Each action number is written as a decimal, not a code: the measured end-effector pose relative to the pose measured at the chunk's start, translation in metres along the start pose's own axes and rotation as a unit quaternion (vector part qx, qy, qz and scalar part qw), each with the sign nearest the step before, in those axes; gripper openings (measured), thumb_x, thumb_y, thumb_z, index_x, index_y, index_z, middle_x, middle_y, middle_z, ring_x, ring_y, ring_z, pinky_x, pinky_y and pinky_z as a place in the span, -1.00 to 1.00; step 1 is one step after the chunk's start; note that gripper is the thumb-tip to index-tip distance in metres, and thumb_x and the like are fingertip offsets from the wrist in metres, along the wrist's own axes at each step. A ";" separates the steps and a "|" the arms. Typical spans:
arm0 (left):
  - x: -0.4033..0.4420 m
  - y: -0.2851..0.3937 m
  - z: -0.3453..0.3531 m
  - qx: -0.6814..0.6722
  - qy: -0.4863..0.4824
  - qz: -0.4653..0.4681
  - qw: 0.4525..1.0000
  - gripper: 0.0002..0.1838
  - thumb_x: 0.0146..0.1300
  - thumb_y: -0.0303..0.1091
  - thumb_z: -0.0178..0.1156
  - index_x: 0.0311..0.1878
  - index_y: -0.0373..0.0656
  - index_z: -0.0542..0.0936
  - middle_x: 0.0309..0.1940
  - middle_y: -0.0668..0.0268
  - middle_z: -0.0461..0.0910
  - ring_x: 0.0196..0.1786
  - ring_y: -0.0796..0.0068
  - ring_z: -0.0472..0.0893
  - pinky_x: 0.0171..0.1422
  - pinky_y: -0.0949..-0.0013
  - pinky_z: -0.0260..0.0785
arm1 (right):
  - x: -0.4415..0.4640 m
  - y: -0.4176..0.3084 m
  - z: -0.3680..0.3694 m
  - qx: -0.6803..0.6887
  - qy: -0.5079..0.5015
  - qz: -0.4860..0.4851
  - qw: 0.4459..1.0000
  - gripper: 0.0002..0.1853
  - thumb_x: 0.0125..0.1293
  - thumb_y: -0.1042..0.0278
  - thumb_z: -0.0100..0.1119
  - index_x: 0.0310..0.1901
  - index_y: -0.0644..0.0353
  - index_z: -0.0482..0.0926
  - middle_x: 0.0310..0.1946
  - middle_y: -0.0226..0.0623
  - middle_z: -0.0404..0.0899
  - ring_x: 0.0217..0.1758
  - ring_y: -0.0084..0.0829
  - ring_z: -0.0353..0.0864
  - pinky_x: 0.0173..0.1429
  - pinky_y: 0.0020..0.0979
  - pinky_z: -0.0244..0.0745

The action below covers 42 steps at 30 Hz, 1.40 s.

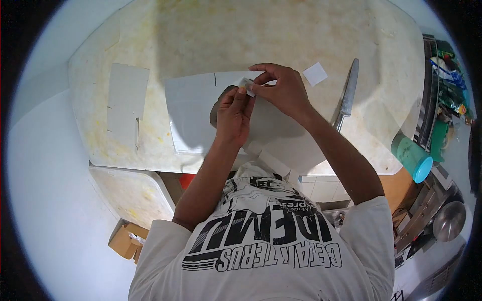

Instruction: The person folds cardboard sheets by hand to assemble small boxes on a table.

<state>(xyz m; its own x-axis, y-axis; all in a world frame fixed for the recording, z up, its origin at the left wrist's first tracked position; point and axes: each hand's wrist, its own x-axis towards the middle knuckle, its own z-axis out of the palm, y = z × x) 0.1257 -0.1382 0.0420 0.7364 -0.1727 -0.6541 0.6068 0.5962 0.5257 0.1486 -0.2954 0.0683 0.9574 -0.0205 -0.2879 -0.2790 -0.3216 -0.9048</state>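
My left hand (234, 114) is closed, its fingertips pinching a small whitish piece (246, 83) that looks like folded paper or card. From the other side, my right hand (283, 90) grips the same piece between thumb and fingers; part of it is hidden by the fingertips. Under both hands lies a large white sheet (193, 100) with a short dark slit or mark at its far edge. To the right of my right hand is a small white square (315, 74), lying flat. Farther right rests a knife (350, 90) with a long metal blade.
A notched grey-white strip (127, 98) lies at the left of the stained pale table (281, 30). At the right edge are a green container with a blue lid (423, 169) and a rack of packets (447, 75). A cardboard box (125, 242) stands lower left.
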 end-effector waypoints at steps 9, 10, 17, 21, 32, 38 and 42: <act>-0.001 -0.004 0.004 -0.026 -0.012 -0.011 1.000 -0.87 0.42 -0.28 0.06 -0.22 -0.08 0.50 -0.17 0.47 0.56 -0.05 0.72 0.54 0.20 0.54 0.44 | 0.001 -0.008 0.003 -0.042 0.004 -0.015 0.999 -0.59 0.05 0.30 0.37 -0.01 0.10 0.63 -0.38 -0.32 0.71 -0.30 -0.42 0.69 -0.10 -0.40 0.57; -0.002 -0.003 0.005 -0.020 -0.010 -0.006 1.000 -0.87 0.42 -0.28 0.06 -0.23 -0.08 0.50 -0.17 0.48 0.55 -0.05 0.72 0.54 0.21 0.53 0.43 | 0.002 -0.010 -0.001 -0.047 -0.013 -0.003 0.999 -0.57 0.07 0.31 0.36 0.03 0.09 0.62 -0.36 -0.34 0.71 -0.29 -0.46 0.68 -0.09 -0.42 0.57; -0.004 -0.007 0.003 -0.014 -0.014 0.011 1.000 -0.85 0.43 -0.26 0.05 -0.23 -0.11 0.49 -0.18 0.47 0.55 -0.06 0.69 0.55 0.23 0.51 0.42 | 0.007 -0.019 -0.008 -0.141 -0.078 -0.035 0.986 -0.54 0.10 0.35 0.31 0.10 0.08 0.59 -0.32 -0.31 0.72 -0.30 -0.39 0.69 -0.10 -0.41 0.56; -0.010 0.000 0.017 -0.020 -0.001 0.016 1.000 -0.84 0.43 -0.26 0.05 -0.19 -0.13 0.49 -0.18 0.44 0.55 -0.06 0.66 0.55 0.19 0.50 0.45 | 0.006 -0.019 -0.005 -0.157 -0.036 -0.047 0.986 -0.52 0.09 0.35 0.30 0.12 0.06 0.57 -0.32 -0.30 0.72 -0.27 -0.36 0.69 -0.10 -0.38 0.55; -0.006 0.001 0.015 0.027 -0.019 0.064 0.997 -0.84 0.44 -0.28 0.03 -0.15 -0.19 0.45 -0.21 0.36 0.53 -0.12 0.64 0.55 0.16 0.48 0.48 | 0.003 -0.021 0.001 -0.131 0.039 -0.071 0.988 -0.45 0.08 0.37 0.31 0.18 0.04 0.52 -0.33 -0.28 0.70 -0.26 -0.33 0.66 -0.08 -0.36 0.53; -0.004 0.001 0.015 0.044 0.000 0.066 0.997 -0.83 0.44 -0.30 0.02 -0.09 -0.21 0.38 -0.16 0.30 0.50 -0.13 0.59 0.55 0.16 0.44 0.49 | 0.000 -0.025 -0.006 -0.117 0.014 -0.051 0.992 -0.39 0.08 0.36 0.33 0.24 0.05 0.46 -0.33 -0.28 0.70 -0.25 -0.47 0.66 -0.10 -0.42 0.55; -0.007 0.008 0.025 0.036 -0.022 0.063 0.997 -0.84 0.44 -0.31 0.02 -0.10 -0.20 0.38 -0.15 0.29 0.51 -0.10 0.58 0.55 0.15 0.44 0.49 | 0.002 -0.024 -0.011 -0.028 -0.005 0.017 0.999 -0.38 0.08 0.33 0.36 0.25 0.03 0.46 -0.33 -0.31 0.70 -0.22 -0.52 0.66 -0.06 -0.42 0.57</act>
<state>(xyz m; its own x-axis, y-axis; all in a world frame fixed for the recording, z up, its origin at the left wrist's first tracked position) 0.1325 -0.1518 0.0639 0.8195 -0.1343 -0.5572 0.5272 0.5581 0.6408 0.1579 -0.2978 0.0925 0.9464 -0.0226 -0.3223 -0.3071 -0.3727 -0.8757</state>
